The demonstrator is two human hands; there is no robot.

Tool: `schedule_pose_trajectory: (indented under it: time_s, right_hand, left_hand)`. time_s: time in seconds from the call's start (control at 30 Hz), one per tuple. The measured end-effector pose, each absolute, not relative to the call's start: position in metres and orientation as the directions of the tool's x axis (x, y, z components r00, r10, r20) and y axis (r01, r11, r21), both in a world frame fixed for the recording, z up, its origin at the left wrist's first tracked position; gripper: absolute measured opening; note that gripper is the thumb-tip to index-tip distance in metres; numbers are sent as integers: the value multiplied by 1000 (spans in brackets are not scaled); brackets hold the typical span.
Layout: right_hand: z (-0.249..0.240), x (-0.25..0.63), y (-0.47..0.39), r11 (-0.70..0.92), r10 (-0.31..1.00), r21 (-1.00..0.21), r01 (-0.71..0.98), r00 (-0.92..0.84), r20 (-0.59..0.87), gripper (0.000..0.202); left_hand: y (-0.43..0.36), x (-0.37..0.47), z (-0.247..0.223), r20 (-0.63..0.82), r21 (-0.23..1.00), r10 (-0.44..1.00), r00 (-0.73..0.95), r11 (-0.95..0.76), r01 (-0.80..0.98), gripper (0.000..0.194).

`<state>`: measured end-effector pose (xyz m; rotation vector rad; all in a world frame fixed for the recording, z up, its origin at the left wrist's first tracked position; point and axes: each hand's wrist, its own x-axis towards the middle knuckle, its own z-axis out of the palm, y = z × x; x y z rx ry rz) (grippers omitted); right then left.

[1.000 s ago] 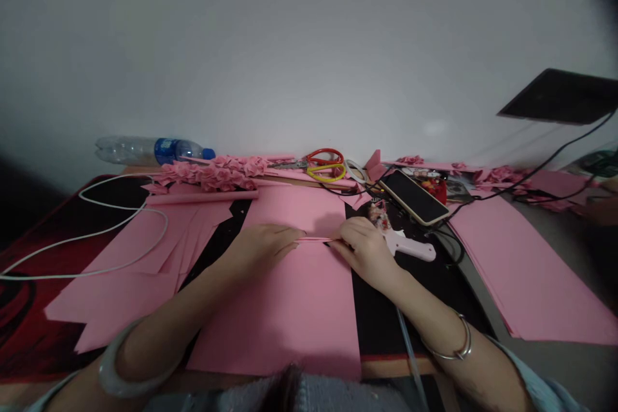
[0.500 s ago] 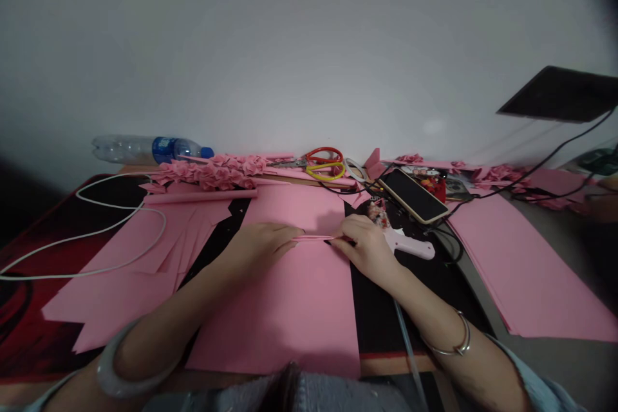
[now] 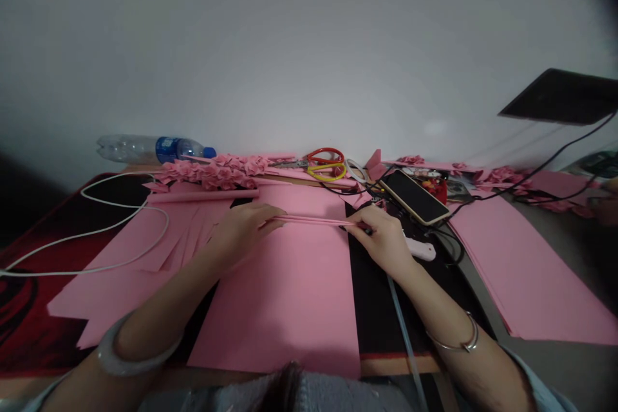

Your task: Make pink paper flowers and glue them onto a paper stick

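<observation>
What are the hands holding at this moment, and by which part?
A thin rolled pink paper strip, held by its two ends: the left hand pinches the left end, the right hand the right end, above the pink sheet.

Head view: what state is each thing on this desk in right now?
Left hand: pinching the strip's left end.
Right hand: pinching its right end.
Pink paper strip: stretched between the hands.
Water bottle: lying down, capped.
Phone: screen dark.
Scissors: lying unused.

A home craft corner — a bench [image 3: 555, 360] against a bare wall, strewn with pink paper sheets [image 3: 521, 270], folded paper flowers [image 3: 212, 172], scissors [image 3: 324, 163], a phone [image 3: 415, 196], charging cables [image 3: 120, 232] and a water bottle [image 3: 149, 149].
</observation>
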<state>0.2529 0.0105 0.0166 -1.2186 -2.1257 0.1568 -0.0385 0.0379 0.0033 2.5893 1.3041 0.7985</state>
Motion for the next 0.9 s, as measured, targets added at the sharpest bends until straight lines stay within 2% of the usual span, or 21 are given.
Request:
schedule_pose_trajectory:
  time_s: [0.23,0.37,0.7,0.9]
  right_hand:
    - [16,255,13,594,765,-387,705,-346,543,3]
    - [15,257,13,598,761,-380,706,-351,545,5]
    - [15,252,9,621,760,-352,700,-429,488,16]
    - [15,250,8,634,749,-354,687,-433,501,15]
  left_hand:
    - [42,-43,-2,492,340,748,446,-636,692,25]
    - [42,-46,-6,533,285,719,446,-649,705,27]
    - [35,-32,2,411,173,659,630,-735,655,35]
    - [34,-30,4,469,162,607,642,-773,613,37]
